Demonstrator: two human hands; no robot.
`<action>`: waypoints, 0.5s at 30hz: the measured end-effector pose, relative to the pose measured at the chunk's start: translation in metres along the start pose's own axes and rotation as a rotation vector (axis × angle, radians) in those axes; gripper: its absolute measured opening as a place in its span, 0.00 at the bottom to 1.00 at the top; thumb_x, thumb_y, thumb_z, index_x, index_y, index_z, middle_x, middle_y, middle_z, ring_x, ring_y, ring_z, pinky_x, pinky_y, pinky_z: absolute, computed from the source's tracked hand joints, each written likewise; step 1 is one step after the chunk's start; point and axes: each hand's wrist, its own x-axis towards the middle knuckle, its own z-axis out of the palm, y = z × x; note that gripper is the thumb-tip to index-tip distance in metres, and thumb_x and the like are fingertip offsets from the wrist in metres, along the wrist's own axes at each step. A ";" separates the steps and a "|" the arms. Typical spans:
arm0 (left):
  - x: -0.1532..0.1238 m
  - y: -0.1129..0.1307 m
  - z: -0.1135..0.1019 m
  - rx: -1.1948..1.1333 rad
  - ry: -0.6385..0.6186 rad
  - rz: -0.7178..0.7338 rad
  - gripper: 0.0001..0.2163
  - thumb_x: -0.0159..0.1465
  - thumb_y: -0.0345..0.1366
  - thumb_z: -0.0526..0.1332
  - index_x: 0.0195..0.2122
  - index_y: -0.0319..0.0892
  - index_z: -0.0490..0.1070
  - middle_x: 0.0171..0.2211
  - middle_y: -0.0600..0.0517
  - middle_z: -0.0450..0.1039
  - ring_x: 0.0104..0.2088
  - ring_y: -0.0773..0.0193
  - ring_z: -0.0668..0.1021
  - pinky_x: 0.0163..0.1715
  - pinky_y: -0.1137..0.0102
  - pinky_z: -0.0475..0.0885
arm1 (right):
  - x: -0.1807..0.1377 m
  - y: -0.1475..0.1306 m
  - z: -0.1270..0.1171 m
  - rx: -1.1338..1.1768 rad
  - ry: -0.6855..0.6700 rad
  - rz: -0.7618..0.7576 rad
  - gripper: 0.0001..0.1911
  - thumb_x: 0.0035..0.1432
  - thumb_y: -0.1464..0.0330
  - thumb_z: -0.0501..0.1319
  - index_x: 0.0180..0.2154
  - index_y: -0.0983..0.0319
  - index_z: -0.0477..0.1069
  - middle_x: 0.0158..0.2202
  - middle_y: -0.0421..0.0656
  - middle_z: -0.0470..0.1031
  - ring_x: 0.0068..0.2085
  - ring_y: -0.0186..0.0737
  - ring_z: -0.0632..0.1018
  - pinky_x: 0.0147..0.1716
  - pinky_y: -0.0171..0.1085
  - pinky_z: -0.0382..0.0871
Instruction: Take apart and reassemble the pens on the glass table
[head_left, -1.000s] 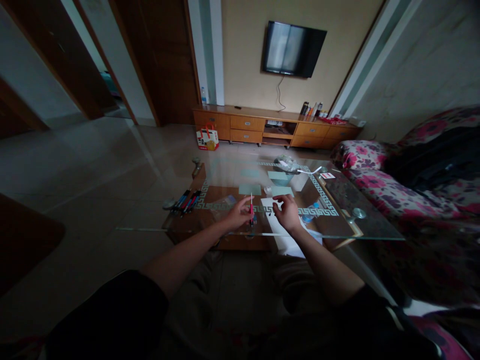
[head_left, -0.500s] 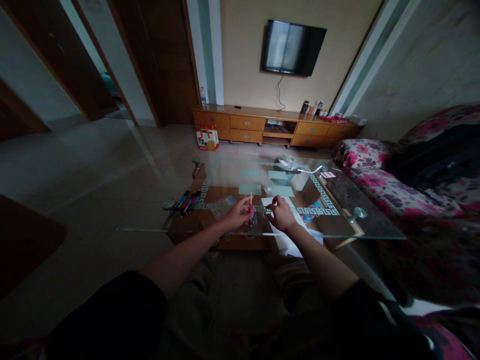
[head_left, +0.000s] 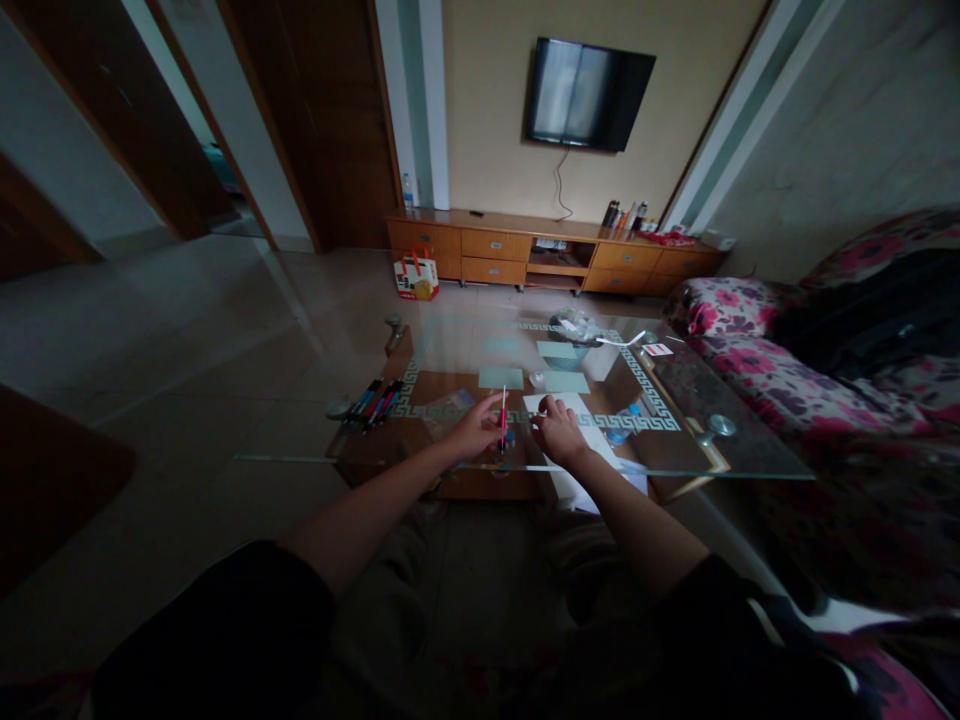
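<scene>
My left hand is closed on a red pen, held upright above the glass table. A thin whitish length sticks up from the top of the pen. Just to the right, my right hand is curled with thumb and fingers drawn together; whatever it may hold is too small to make out. The two hands are a short gap apart. Beneath my right hand lies a white sheet of paper. Several pens, in black, red and blue, lie in a row on the glass to the left.
The glass table has a thin front edge near my forearms. A blue-capped bottle shows at the right, and a plastic bag lies toward the back. A flowered sofa stands on the right, a TV cabinet beyond.
My right hand has shifted slightly, its fingers a little lower. The left hand keeps the red pen in nearly the same place.
</scene>
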 end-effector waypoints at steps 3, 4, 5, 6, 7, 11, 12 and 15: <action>0.000 0.000 0.000 -0.013 -0.002 0.003 0.34 0.59 0.29 0.66 0.65 0.47 0.56 0.33 0.53 0.72 0.26 0.67 0.80 0.22 0.78 0.71 | 0.001 0.000 0.001 -0.008 0.003 -0.001 0.12 0.63 0.69 0.56 0.42 0.61 0.77 0.52 0.54 0.62 0.52 0.53 0.63 0.48 0.47 0.60; 0.000 0.000 0.000 -0.011 0.001 0.005 0.34 0.59 0.29 0.66 0.65 0.46 0.56 0.33 0.53 0.72 0.25 0.67 0.80 0.22 0.78 0.71 | 0.001 0.000 0.002 -0.005 0.003 -0.002 0.12 0.63 0.68 0.56 0.43 0.61 0.77 0.52 0.54 0.62 0.52 0.53 0.63 0.48 0.47 0.60; 0.000 -0.001 0.000 -0.006 0.003 0.006 0.34 0.59 0.28 0.66 0.65 0.46 0.56 0.33 0.53 0.72 0.25 0.67 0.80 0.22 0.77 0.71 | 0.001 0.000 0.002 -0.001 0.002 -0.001 0.12 0.63 0.68 0.56 0.43 0.61 0.77 0.52 0.54 0.62 0.52 0.53 0.63 0.48 0.47 0.60; 0.000 -0.001 0.000 -0.001 0.005 0.008 0.34 0.59 0.28 0.66 0.65 0.46 0.56 0.33 0.53 0.72 0.24 0.68 0.79 0.21 0.77 0.71 | 0.001 0.000 0.003 0.003 0.001 0.000 0.12 0.63 0.68 0.56 0.43 0.61 0.77 0.52 0.54 0.62 0.52 0.53 0.64 0.48 0.47 0.60; 0.001 -0.002 0.000 0.002 0.006 0.011 0.34 0.59 0.28 0.66 0.65 0.45 0.56 0.32 0.53 0.72 0.24 0.68 0.79 0.21 0.77 0.70 | 0.001 0.000 0.003 0.006 -0.001 0.002 0.12 0.63 0.68 0.56 0.44 0.61 0.77 0.52 0.53 0.62 0.52 0.53 0.64 0.48 0.47 0.60; 0.002 -0.005 -0.001 0.000 0.005 0.012 0.34 0.58 0.28 0.66 0.65 0.45 0.56 0.32 0.53 0.72 0.23 0.69 0.78 0.21 0.77 0.70 | 0.002 -0.001 0.004 0.001 0.004 0.017 0.12 0.64 0.67 0.56 0.44 0.61 0.76 0.52 0.53 0.63 0.52 0.53 0.64 0.48 0.47 0.61; 0.002 -0.005 -0.001 -0.002 0.005 0.010 0.34 0.58 0.28 0.66 0.65 0.45 0.56 0.32 0.53 0.72 0.24 0.68 0.78 0.21 0.77 0.70 | 0.002 -0.001 0.004 0.000 0.008 0.018 0.12 0.65 0.67 0.55 0.44 0.61 0.75 0.52 0.53 0.63 0.52 0.52 0.65 0.48 0.47 0.61; 0.001 -0.002 -0.001 -0.012 -0.002 0.000 0.34 0.58 0.29 0.66 0.65 0.46 0.56 0.33 0.53 0.73 0.25 0.67 0.80 0.21 0.77 0.70 | 0.003 -0.002 0.003 0.021 0.043 0.028 0.13 0.66 0.66 0.54 0.48 0.61 0.72 0.52 0.53 0.63 0.51 0.52 0.66 0.47 0.46 0.61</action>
